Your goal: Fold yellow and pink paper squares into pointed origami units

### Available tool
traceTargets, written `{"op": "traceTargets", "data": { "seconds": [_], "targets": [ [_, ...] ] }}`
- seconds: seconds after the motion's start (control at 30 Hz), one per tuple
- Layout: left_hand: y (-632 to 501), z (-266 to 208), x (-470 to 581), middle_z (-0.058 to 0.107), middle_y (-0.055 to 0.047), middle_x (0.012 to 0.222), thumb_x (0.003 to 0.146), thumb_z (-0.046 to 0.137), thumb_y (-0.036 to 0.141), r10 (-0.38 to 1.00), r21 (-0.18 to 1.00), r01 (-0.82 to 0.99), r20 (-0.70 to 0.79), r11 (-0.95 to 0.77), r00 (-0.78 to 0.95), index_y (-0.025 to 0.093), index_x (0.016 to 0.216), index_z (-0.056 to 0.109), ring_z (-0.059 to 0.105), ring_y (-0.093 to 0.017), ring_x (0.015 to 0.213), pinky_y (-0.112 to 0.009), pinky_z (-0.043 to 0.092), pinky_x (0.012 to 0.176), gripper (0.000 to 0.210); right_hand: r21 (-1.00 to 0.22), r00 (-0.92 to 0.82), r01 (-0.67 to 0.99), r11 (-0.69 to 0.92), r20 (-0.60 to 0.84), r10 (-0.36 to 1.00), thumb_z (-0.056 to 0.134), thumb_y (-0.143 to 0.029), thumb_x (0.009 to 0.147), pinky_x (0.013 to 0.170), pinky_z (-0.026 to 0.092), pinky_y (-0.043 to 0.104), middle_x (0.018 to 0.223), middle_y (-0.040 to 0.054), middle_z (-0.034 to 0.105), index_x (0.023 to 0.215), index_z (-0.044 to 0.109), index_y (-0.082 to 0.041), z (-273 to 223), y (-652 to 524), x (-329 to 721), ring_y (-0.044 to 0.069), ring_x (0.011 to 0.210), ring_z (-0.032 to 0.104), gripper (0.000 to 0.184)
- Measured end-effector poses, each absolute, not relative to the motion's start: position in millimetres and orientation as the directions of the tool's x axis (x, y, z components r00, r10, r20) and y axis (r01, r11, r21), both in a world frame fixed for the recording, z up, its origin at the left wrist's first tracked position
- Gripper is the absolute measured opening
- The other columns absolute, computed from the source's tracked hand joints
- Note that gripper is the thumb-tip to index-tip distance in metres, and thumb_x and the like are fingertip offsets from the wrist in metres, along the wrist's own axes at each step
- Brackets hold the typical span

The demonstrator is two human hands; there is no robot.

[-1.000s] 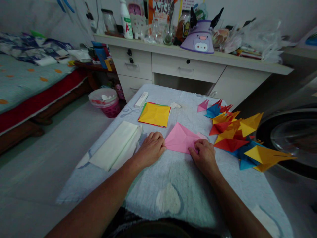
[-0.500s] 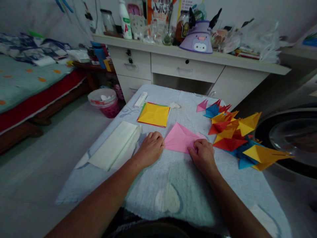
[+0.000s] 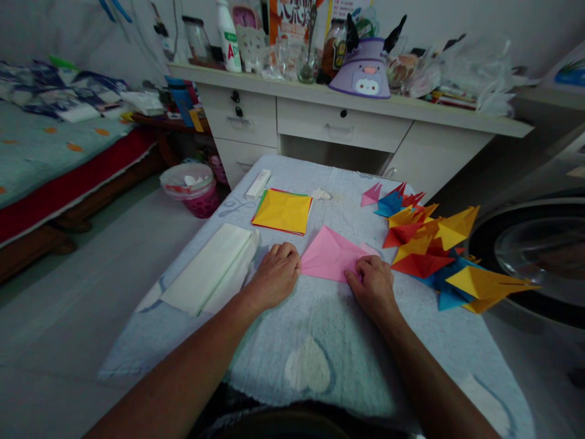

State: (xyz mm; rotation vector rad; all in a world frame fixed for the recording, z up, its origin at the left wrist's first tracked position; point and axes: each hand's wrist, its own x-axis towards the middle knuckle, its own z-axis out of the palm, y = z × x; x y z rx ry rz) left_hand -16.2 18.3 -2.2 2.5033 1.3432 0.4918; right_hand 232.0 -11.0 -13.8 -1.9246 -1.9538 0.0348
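A creased sheet of pink origami paper lies on the cloth-covered table between my hands. My left hand is closed on its left corner, the fingers curled together. On the right side of the paper, my right hand grips the edge with thumb and bent fingers. Beyond the pink sheet rests a stack of square coloured paper, yellow on top. To the right sit several folded paper cranes in red, yellow and blue, with a small pink one farther back.
Left of my left hand lies a folded pale sheet. A small white box and a crumpled white scrap are at the far side. A pink bin stands on the floor, a white cabinet behind, a round appliance door at right.
The view has shifted very slightly. Both hands and the pink paper keep practically the same places on the table.
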Motion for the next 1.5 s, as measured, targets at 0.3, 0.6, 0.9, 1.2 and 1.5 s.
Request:
{"op": "traceTargets", "data": {
  "seconds": [0.3, 0.6, 0.9, 1.2, 1.5],
  "targets": [
    [18.1, 0.0, -18.8, 0.053, -0.008, 0.098, 0.092, 0.039, 0.016, 0.826, 0.338, 0.756, 0.167, -0.561, 0.538, 0.019, 0.088, 0.055, 0.047, -0.022, 0.096, -0.039, 0.040, 0.089, 0.017, -0.293, 0.033, 0.955, 0.040, 0.241, 0.970, 0.060, -0.036, 0.081, 0.072, 0.033, 0.035, 0.089, 0.0078, 0.058, 0.066, 0.057, -0.020, -13.2, -10.8, 231.9, 0.023, 0.083, 0.051, 0.023],
    [17.9, 5.0, -16.9, 0.056, -0.005, 0.094, 0.087, 0.049, 0.016, 0.857, 0.320, 0.796, 0.221, -0.514, 0.465, 0.020, 0.085, 0.054, 0.049, -0.023, 0.093, -0.039, 0.041, 0.087, 0.007, -0.287, 0.030, 0.956, 0.051, 0.270, 0.962, 0.060, -0.036, 0.080, 0.069, 0.033, 0.034, 0.087, 0.0076, 0.058, 0.067, 0.057, -0.020, -13.6, -11.3, 231.8, 0.023, 0.082, 0.050, 0.022],
    [-17.2, 7.5, 15.5, 0.065, -0.008, 0.105, 0.095, 0.042, 0.017, 0.537, 0.224, 0.489, 0.294, -0.843, 0.791, 0.019, 0.103, 0.060, 0.057, -0.022, 0.099, -0.037, 0.048, 0.087, 0.020, -0.271, 0.044, 0.962, 0.024, 0.243, 0.969, 0.060, -0.036, 0.081, 0.072, 0.034, 0.035, 0.090, 0.0082, 0.058, 0.067, 0.057, -0.020, -12.0, -11.5, 229.6, 0.023, 0.084, 0.051, 0.022],
    [-24.2, -17.0, 22.3, 0.060, -0.015, 0.129, 0.094, 0.046, 0.023, 0.547, 0.154, 0.529, 0.343, -0.835, 0.764, 0.012, 0.123, 0.053, 0.055, -0.026, 0.121, -0.040, 0.048, 0.102, 0.032, -0.275, 0.029, 0.960, 0.047, 0.267, 0.963, 0.060, -0.036, 0.081, 0.071, 0.033, 0.034, 0.090, 0.0082, 0.059, 0.068, 0.057, -0.020, -14.0, -11.6, 231.0, 0.022, 0.083, 0.050, 0.021],
    [-26.8, -18.0, 21.4, 0.058, -0.017, 0.133, 0.093, 0.050, 0.028, 0.580, 0.097, 0.582, 0.315, -0.807, 0.752, 0.008, 0.127, 0.052, 0.054, -0.027, 0.125, -0.039, 0.045, 0.105, 0.039, -0.286, 0.050, 0.958, 0.021, 0.239, 0.970, 0.060, -0.034, 0.082, 0.074, 0.033, 0.034, 0.092, 0.0078, 0.060, 0.068, 0.059, -0.018, -13.2, -11.6, 230.2, 0.022, 0.084, 0.051, 0.021]
  ]
}}
